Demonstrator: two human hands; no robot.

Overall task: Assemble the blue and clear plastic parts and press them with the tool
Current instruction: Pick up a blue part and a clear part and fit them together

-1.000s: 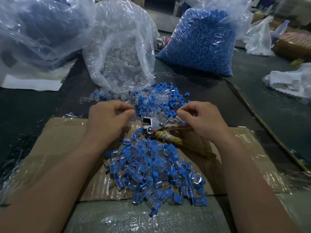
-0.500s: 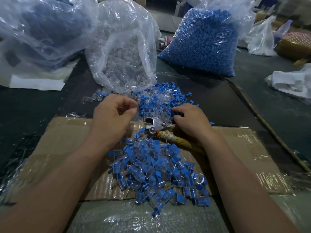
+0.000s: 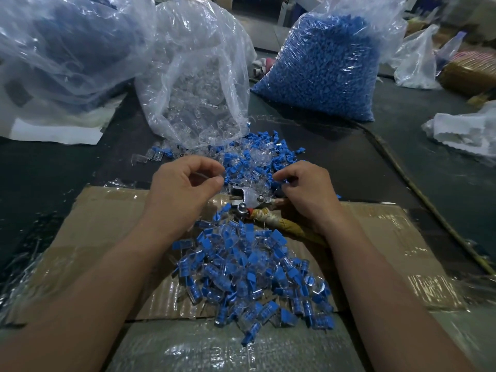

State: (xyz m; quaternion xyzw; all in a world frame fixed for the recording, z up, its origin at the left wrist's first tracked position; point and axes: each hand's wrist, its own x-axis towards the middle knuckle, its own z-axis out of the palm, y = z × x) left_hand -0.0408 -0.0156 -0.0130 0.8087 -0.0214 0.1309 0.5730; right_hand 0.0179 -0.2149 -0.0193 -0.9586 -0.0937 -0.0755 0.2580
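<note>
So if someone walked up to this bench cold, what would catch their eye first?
Most likely the heap of blue-and-clear pieces on the cardboard, right in front between the forearms. Next, the bulging bag of blue parts at the back right, beside a clear bag of clear parts whose mouth opens toward the middle. Then the left hand and right hand, fingers curled, either side of the metal tool.

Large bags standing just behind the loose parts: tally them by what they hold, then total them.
Bag of clear parts: 1
Bag of blue parts: 1
Bag of dark contents, kind unclear: 1
Total: 3
</note>
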